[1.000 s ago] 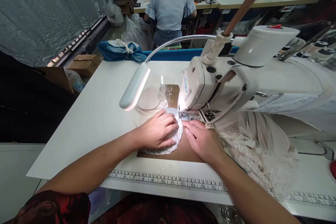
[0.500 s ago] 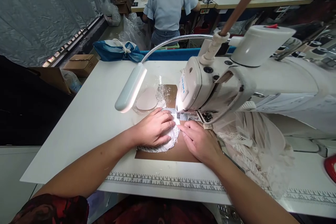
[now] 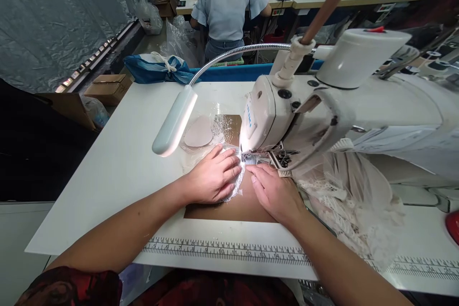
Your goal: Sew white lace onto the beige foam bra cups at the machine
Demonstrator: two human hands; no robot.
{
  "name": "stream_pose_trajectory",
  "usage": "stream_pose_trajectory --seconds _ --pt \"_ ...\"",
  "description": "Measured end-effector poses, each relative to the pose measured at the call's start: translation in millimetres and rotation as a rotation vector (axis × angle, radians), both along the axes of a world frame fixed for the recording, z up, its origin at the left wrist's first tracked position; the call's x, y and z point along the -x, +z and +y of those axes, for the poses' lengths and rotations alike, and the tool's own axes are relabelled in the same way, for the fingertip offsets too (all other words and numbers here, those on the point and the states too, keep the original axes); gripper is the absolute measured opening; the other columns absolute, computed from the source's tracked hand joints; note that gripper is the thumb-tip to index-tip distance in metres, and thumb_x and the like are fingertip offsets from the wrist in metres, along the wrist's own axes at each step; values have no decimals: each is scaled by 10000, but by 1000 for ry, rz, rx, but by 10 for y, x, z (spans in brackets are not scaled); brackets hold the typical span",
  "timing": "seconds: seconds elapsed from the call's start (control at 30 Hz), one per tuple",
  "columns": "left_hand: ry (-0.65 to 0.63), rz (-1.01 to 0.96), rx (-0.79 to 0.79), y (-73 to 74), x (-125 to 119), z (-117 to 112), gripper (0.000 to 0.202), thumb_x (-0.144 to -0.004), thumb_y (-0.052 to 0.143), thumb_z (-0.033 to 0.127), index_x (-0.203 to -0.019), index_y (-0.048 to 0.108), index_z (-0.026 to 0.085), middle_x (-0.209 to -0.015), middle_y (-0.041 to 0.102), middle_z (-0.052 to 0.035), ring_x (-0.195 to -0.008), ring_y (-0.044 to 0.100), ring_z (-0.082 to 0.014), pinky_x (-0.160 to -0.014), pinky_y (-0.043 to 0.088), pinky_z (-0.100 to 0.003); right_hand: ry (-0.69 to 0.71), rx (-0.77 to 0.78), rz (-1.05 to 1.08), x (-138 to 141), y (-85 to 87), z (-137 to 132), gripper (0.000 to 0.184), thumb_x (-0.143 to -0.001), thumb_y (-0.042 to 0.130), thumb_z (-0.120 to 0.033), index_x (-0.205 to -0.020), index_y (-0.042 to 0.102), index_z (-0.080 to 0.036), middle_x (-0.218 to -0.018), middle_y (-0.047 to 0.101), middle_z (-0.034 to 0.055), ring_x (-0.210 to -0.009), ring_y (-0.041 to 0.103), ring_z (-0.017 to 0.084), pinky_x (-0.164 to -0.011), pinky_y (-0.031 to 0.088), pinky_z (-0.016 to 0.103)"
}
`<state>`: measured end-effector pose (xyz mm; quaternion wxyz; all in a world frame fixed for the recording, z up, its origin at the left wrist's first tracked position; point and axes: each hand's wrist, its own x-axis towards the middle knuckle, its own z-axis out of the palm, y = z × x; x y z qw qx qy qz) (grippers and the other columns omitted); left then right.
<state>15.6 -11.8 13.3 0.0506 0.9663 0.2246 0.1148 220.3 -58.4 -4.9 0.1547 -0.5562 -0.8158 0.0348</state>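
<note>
Under the head of a white sewing machine (image 3: 267,110) lies a rounded piece of white lace fabric (image 3: 236,186). My left hand (image 3: 217,174) rests flat on it with fingers stretched out, hiding much of the piece. Just right of the lace edge, my right hand (image 3: 274,191) lies on the brown plate (image 3: 215,212), its index finger pointing at the edge near the needle area. The thumb is apart from that finger, and nothing shows in the hand. Behind my left hand sits a pale oval pad (image 3: 199,131) with sheer lace around it.
A lamp (image 3: 175,122) on a bent metal neck hangs over the table's left part. Sheer lace fabric (image 3: 355,205) is heaped right of my right hand. A printed ruler (image 3: 229,251) runs along the front edge. Ahead, a person in light blue (image 3: 229,5) sits at another table.
The lace piece has turned and shifted under my left hand, so its lower left part no longer shows. My right hand has barely moved. The whole view has shifted slightly.
</note>
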Motion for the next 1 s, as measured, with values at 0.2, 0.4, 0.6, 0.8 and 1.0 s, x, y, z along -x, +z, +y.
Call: stream_pose_trajectory --seconds 0.2,0.4,0.6,0.8,1.0 --pt "-35 -30 25 -88 25 -9 404 -918 428 285 -1235 560 72 -1289 552 -179 -1210 452 -322 -985 385 -462 13 20 9 -6 -10 -3 344 -888 418 -177 -1128 661 -216 -988 701 61 -845 627 199 -655 427 281" --pt "-33 -1 34 -108 46 -7 434 -938 401 310 -1280 533 78 -1316 555 -156 -1173 494 -291 -933 425 -432 37 -5 -59 8 -31 -18 356 -890 412 -169 -1133 667 -213 -941 693 67 -821 610 195 -617 380 281" --pt "3 39 28 -94 23 21 457 -949 375 330 -1293 524 69 -1338 542 -144 -1161 488 -297 -930 421 -429 3 -51 -93 32 -61 -5 344 -855 442 -124 -1088 677 -218 -873 692 49 -785 588 185 -576 326 284" --pt "21 53 11 -126 15 30 419 -966 368 300 -1289 529 89 -1345 538 -136 -1165 488 -275 -914 410 -404 12 -120 -95 23 -103 1 356 -857 445 -117 -1110 676 -212 -863 696 43 -786 586 181 -577 325 282" --pt "19 59 -15 -134 25 50 387 -977 347 222 -1306 514 104 -1344 546 -129 -1177 491 -249 -892 373 -386 30 -140 -76 30 -87 5 336 -873 432 -125 -1059 696 -217 -811 686 38 -746 585 171 -577 329 279"
